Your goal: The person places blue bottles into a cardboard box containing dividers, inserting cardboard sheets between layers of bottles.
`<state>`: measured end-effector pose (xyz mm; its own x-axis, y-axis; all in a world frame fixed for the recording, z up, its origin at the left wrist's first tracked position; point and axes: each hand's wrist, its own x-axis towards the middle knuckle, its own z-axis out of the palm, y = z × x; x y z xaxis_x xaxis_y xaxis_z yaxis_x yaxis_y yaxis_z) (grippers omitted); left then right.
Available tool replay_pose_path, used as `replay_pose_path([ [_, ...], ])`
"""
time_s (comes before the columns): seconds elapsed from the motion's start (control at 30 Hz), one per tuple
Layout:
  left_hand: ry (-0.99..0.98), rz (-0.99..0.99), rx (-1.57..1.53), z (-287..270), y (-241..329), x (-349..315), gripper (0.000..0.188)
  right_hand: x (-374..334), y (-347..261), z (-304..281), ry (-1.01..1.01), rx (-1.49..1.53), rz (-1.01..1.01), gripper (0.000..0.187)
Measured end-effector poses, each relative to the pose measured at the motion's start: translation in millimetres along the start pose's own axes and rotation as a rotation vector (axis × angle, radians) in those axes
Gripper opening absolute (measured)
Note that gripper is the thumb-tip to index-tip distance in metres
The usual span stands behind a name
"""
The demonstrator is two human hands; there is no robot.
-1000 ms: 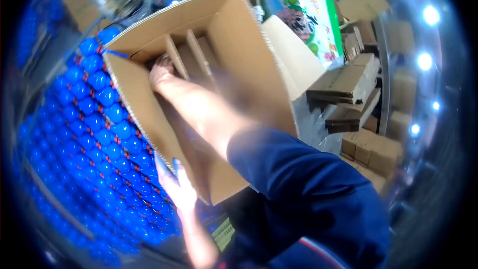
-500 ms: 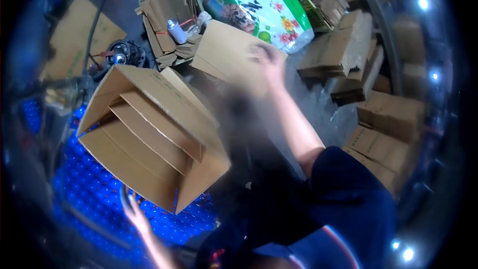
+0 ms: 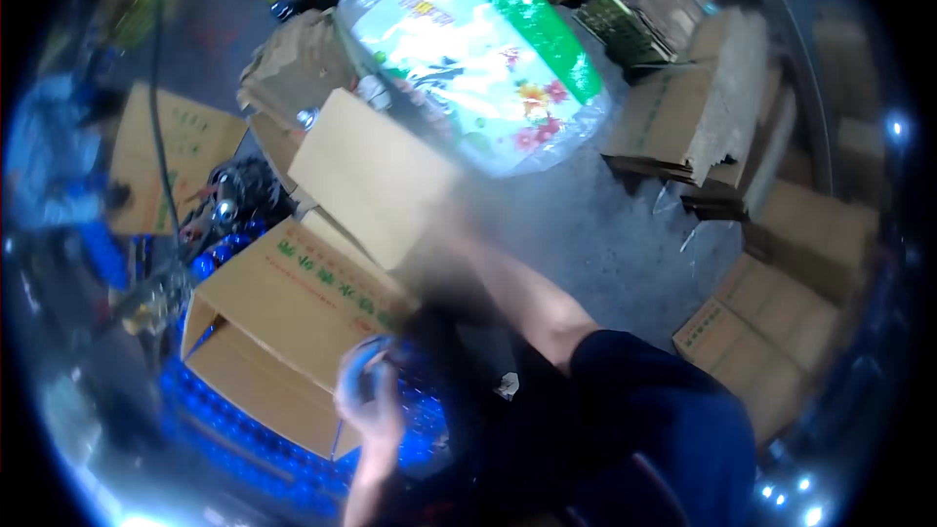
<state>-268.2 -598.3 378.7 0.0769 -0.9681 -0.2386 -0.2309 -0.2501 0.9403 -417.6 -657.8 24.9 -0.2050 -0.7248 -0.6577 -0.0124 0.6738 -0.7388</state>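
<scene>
An open cardboard box (image 3: 303, 293) lies tilted over a mass of shiny blue round pieces (image 3: 244, 429), its mouth toward the lower left. My left hand (image 3: 371, 410) is at the box's near right corner, fingers curled round a blue round object (image 3: 363, 371); blur hides its exact kind. Behind the box stands a plain cardboard panel (image 3: 376, 176); whether it joins the box I cannot tell. My right hand (image 3: 444, 224) is at that panel's right edge, its fingers smeared by motion.
A large plastic-wrapped pack (image 3: 468, 59) with a green band lies beyond the panel. Stacked flat cartons (image 3: 673, 117) and more cartons (image 3: 761, 332) line the right. A green crate (image 3: 625, 15) stands at the back. A cardboard sheet (image 3: 166, 156) is at the far left.
The box has turned so its printed side shows more and its inside less. My left hand has risen to the right, beside the box. My right hand has moved left and nearer, with the panel.
</scene>
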Motion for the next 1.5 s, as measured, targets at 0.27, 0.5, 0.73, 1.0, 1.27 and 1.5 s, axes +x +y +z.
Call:
replay_pose_path([
  [0.27,-0.262,-0.212,0.041,77.7,1.5,81.7,0.028,-11.1,-121.1,-165.2,0.244,0.323,-0.408,0.018],
  [0.5,-0.417,-0.054,0.081,133.7,16.6,175.2,0.028,124.6,-108.6,-356.0,0.834,0.228,0.136,0.043],
  [0.73,-0.316,-0.168,-0.091,174.3,43.6,210.1,0.051,-25.6,-222.9,-254.9,0.230,-0.415,-1.142,0.020],
  [1.0,-0.019,-0.113,0.154,161.5,39.9,178.4,0.051,-83.0,-278.3,-201.9,-0.291,-0.342,-1.093,0.034],
  [1.27,0.050,-0.182,0.149,123.7,29.2,150.4,0.045,70.7,-282.6,-117.9,-0.228,-1.012,-0.663,0.051],
  [1.5,-0.116,-0.367,-0.030,117.8,23.5,148.9,0.036,199.0,-241.5,-97.2,-0.063,-1.305,-1.227,0.068],
])
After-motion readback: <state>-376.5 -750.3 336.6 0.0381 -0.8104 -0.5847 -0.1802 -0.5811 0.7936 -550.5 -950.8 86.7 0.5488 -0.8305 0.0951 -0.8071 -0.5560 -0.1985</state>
